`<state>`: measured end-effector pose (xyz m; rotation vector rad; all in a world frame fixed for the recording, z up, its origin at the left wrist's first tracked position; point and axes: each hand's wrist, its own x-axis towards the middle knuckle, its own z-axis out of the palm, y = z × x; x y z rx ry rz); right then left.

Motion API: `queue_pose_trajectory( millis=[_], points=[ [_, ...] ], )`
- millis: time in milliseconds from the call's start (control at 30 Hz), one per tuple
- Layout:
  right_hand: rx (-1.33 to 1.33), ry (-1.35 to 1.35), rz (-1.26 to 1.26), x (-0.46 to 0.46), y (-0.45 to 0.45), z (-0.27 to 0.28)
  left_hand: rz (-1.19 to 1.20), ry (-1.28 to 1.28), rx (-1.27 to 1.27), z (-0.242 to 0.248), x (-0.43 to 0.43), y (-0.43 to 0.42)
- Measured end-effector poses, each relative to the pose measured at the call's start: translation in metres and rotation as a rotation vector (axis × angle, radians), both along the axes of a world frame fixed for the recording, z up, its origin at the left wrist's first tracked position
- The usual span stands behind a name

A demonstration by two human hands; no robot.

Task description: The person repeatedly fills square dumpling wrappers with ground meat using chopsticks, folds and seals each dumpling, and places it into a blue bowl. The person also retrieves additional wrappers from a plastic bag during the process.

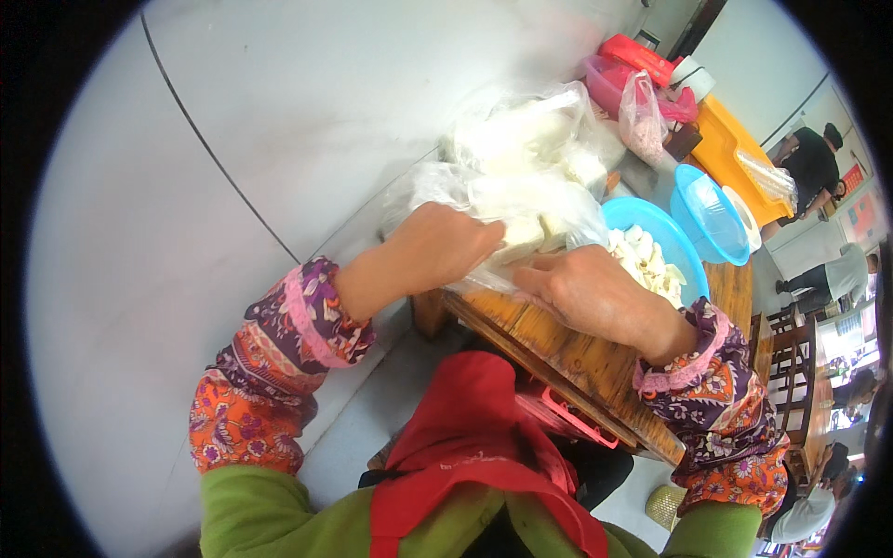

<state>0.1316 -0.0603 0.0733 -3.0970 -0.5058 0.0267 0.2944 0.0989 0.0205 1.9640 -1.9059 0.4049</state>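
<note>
My left hand (446, 245) is closed on the near edge of a clear plastic bag (438, 183) that holds pale, whitish pieces. At the same bag's near edge, further right, my right hand (582, 289) grips the plastic, its fingertips partly hidden. Pale contents (523, 234) show through the film between the hands. Behind lies a second clear bag (520, 132), also with whitish pieces inside. Close beyond my right hand, a light-blue basin (692, 268) holds many white, sliced-looking pieces (645, 254). Both bags and the basin are on a wooden table (579, 349).
A smaller blue basket (711, 216), a yellow tray (739, 157), a pink basin (601, 84) and a bag of pinkish food (642, 132) stand farther along. A wall borders the left. Below are a red crate (572, 418) and woven basket (663, 508). Several people are at right.
</note>
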Motion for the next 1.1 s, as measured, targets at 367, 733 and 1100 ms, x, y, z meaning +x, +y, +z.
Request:
queue_pose_trajectory(
  millis=[367,733,1100],
  points=[
    [-0.169,-0.153,-0.446,0.032,-0.08,-0.018,0.389,0.219,0.388,-0.044,0.032,0.056],
    [0.051,-0.308,-0.036,0.041,-0.017,-0.022,0.164,-0.085,0.004,-0.037,0.022,0.044],
    [0.174,0.01,0.133,0.014,0.02,-0.065,0.365,0.18,0.262,-0.057,0.043,0.048]
  ],
)
